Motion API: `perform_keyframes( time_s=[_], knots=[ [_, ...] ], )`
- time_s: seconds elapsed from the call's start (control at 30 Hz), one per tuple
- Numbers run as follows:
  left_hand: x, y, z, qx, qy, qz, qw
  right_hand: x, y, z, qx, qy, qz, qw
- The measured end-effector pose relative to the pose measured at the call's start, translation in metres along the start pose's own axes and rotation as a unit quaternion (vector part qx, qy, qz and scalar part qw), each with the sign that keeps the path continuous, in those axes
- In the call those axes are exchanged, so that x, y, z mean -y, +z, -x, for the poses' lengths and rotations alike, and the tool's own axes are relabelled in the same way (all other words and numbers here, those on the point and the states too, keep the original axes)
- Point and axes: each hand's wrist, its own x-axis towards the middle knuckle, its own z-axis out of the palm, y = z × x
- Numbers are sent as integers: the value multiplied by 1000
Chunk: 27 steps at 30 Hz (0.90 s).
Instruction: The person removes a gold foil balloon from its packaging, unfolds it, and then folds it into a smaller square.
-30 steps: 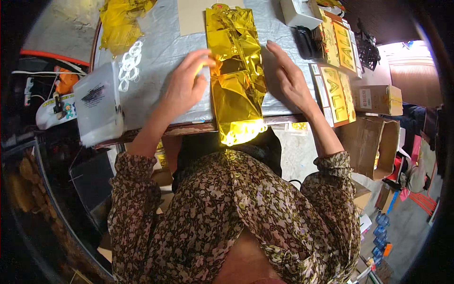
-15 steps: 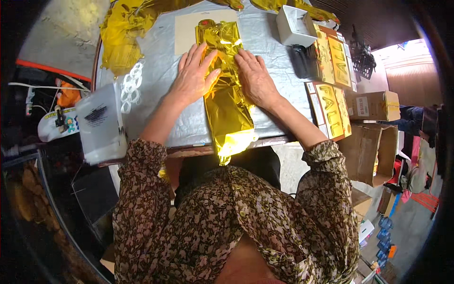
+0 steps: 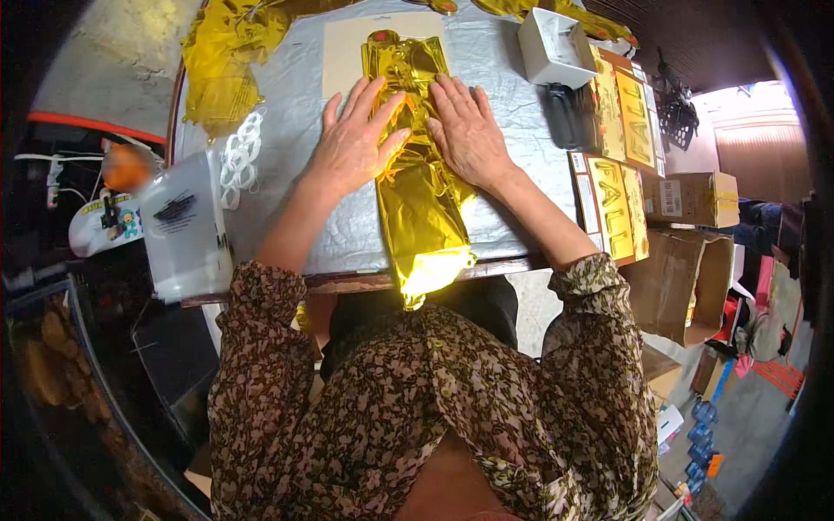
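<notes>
1. Left hand point(image 3: 354, 139): flat, fingers spread, palm down on the gold foil strip point(image 3: 417, 174). Not gripping, just pressing on its left edge.
2. Right hand point(image 3: 469, 130): same, open and flat, pressing the strip's right edge. The two hands sit side by side, thumbs nearly touching over the middle of the foil.
3. The foil strip lies lengthwise on the table point(image 3: 287, 165), running away from the person. Its far end rests on a beige card sheet point(image 3: 343, 48); its near end hangs over the table's front edge, above the lap.
4. The table has a silver-grey cover.
5. Left of the hands: a chain of white plastic rings point(image 3: 239, 156), then a translucent plastic container point(image 3: 184, 226) at the table's left corner.
6. Far left: a crumpled heap of gold foil point(image 3: 217, 61).
7. Right of the hands: a dark object point(image 3: 565, 113), probably a tool or dispenser, too blurred to tell. Beyond it, a white box point(image 3: 552, 43).
8. Right edge: flat packs with gold foil letters point(image 3: 612, 200), stacked in a row.
9. Off the table to the right: open cardboard boxes point(image 3: 686, 278) on the floor.
</notes>
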Motion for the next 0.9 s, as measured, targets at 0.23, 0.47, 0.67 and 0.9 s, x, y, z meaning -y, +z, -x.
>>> perform_keyframes(
  time_s=[0.23, 0.47, 0.67, 0.9],
  knots=[
    [-2, -9, -5, -13, 12, 2, 1000, -2, 3, 0, -1, 9, 13, 1000],
    [-1, 8, -9, -28, 17, -5, 999, 2, 0, 0, 8, 29, -3, 1000],
    [1, 11, -6, 5, 32, -6, 999, 3, 1, 0, 25, 17, 12, 999],
    [5, 14, -12, 2, 64, -25, 998, -13, -12, 2, 1, -21, -92, 996]
  ],
)
